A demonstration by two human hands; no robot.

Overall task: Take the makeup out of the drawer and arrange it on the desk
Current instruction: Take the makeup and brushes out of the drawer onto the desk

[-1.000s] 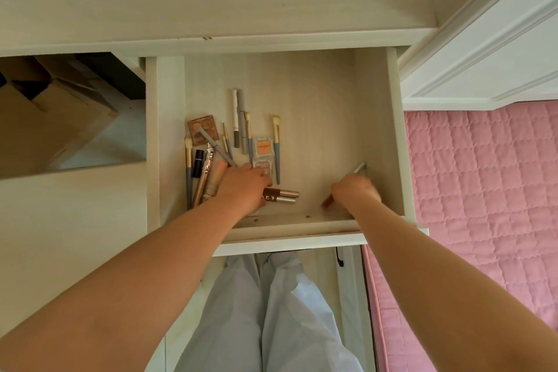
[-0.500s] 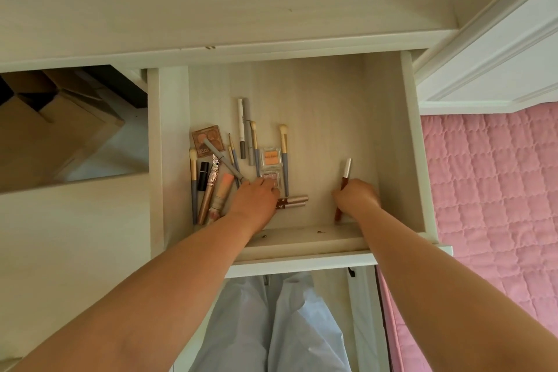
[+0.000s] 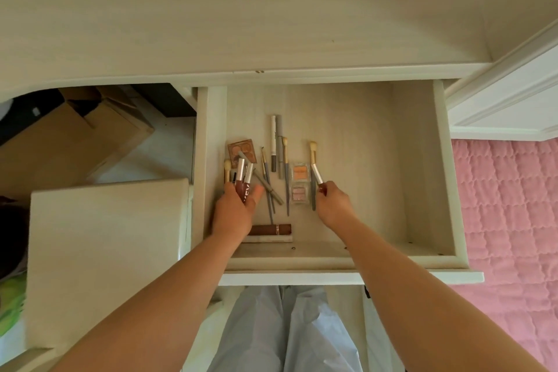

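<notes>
The drawer (image 3: 422,166) stands pulled out below the pale desk top (image 3: 241,9). My left hand (image 3: 234,211) grips two lip gloss tubes (image 3: 243,180) with silver caps, raised over the drawer's left side. My right hand (image 3: 333,202) pinches a thin silver-capped lip pencil (image 3: 317,177) near the drawer's middle. Still lying in the drawer are a brown palette (image 3: 241,148), several brushes (image 3: 285,172), an orange blush (image 3: 300,171), a pink eyeshadow (image 3: 299,193), a white pen (image 3: 273,142) and a brown lipstick (image 3: 271,229) by the front wall.
A cardboard box (image 3: 75,136) sits under the desk at left, behind a pale stool or cabinet top (image 3: 105,238). A pink quilted bed (image 3: 507,220) lies to the right. My legs in light trousers (image 3: 287,332) are below the drawer front.
My left hand has lifted two lip gloss tubes from the drawer floor. My right hand has moved left with the lip pencil. The view has tilted, showing more of the desk top.
</notes>
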